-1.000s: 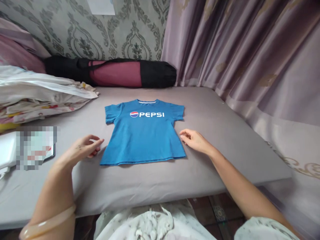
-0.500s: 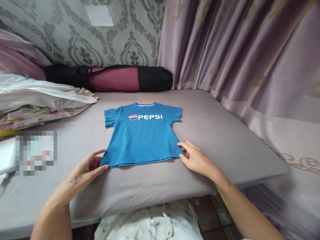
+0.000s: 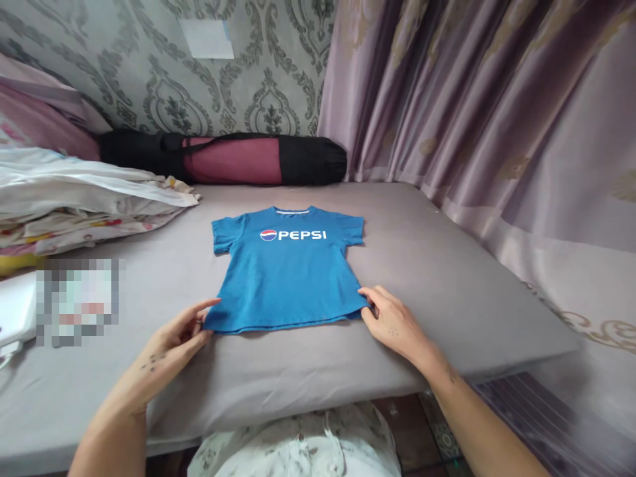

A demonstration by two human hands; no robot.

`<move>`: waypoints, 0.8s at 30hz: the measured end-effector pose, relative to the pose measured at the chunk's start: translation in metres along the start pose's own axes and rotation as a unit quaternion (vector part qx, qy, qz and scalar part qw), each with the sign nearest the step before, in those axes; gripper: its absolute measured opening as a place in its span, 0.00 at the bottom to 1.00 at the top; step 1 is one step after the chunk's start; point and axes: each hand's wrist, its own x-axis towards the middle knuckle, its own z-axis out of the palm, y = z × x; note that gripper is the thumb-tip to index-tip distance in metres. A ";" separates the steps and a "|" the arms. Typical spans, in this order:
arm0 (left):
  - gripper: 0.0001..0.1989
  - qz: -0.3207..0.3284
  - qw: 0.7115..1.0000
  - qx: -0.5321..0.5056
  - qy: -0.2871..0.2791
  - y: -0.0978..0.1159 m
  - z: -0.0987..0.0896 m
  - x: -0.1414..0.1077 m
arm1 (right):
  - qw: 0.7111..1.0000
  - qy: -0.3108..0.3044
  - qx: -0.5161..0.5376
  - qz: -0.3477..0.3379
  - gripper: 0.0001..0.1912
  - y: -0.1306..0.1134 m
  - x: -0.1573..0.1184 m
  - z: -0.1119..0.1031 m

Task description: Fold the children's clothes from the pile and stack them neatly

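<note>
A blue short-sleeved T-shirt (image 3: 288, 278) with a white PEPSI print lies spread flat, its collar away from me and its hem toward me. At the lower left corner of the hem, my left hand (image 3: 173, 341) is closed on the fabric between thumb and fingers, the index finger stretched along the side edge. My right hand (image 3: 395, 321) pinches the lower right corner, lifting the front layer there a little, so the hem gapes slightly. Part of the gripped cloth is hidden behind the fingers.
The shirt rests on a grey-sheeted bed (image 3: 447, 278). A black and maroon long bag (image 3: 231, 161) lies along the wall. Folded bedding (image 3: 84, 192), a white device with a cable (image 3: 17, 305) and a blurred-out item (image 3: 82, 301) are at left. Curtains (image 3: 447, 99) hang at right.
The right corner of the hem is now slightly raised in my right hand. My left thumb has drawn back to the corner's edge. The view has shifted a little.
</note>
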 end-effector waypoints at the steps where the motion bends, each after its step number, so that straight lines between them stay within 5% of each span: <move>1: 0.31 -0.001 1.000 -0.003 -0.002 0.000 0.002 0.000 | 1.000 0.003 -0.010 0.007 0.18 -0.001 0.001 0.001; 8: 0.25 0.000 0.996 0.074 0.054 0.005 0.021 0.009 | 0.997 0.004 -0.067 0.030 0.21 -0.007 0.006 0.005; 13: 0.22 0.034 0.974 0.202 0.092 0.009 0.007 0.013 | 0.992 -0.005 -0.127 0.002 0.24 -0.007 0.000 -0.007; 24: 0.17 0.210 0.937 0.279 0.023 -0.024 -0.005 0.016 | 0.967 -0.011 -0.184 -0.178 0.16 -0.011 -0.001 -0.016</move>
